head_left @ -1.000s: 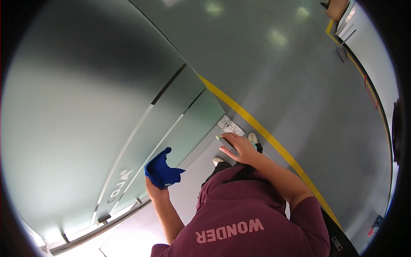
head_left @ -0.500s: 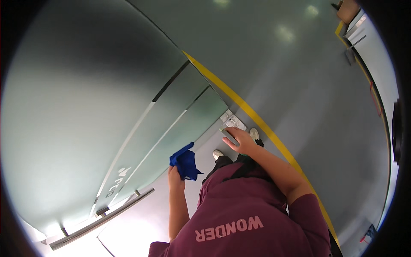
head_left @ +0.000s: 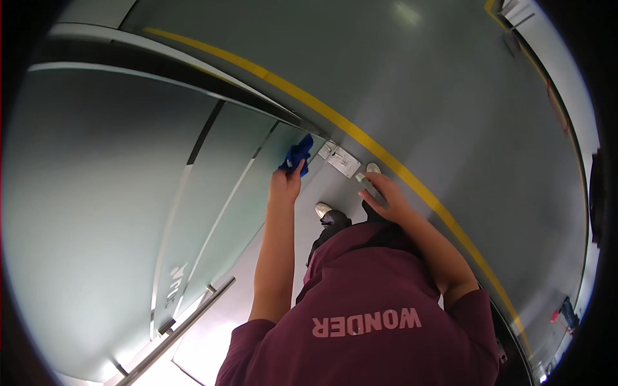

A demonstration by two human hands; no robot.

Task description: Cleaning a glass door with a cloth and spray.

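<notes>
My left hand [head_left: 285,185] is closed on a bunched blue cloth [head_left: 298,154]. It holds the cloth up against or just in front of the frosted glass door [head_left: 116,167], near the door's edge; whether they touch I cannot tell. In front of my body, my right hand [head_left: 394,202] grips a slim grey object [head_left: 371,188] with a pale tip. Fingers and palm cover part of that object, and its kind does not show.
A long metal bar handle [head_left: 187,328] is fixed to the glass at lower left. By the door's corner lies a shiny metal plate [head_left: 342,161], close to my shoes. A yellow line [head_left: 309,100] crosses the grey floor. A dark blue and red item [head_left: 568,315] is at the far right.
My left hand has reached forward with the cloth, toward the door's edge. My right hand has shifted slightly right with the grey object. The view has turned, showing a dark frame along the glass.
</notes>
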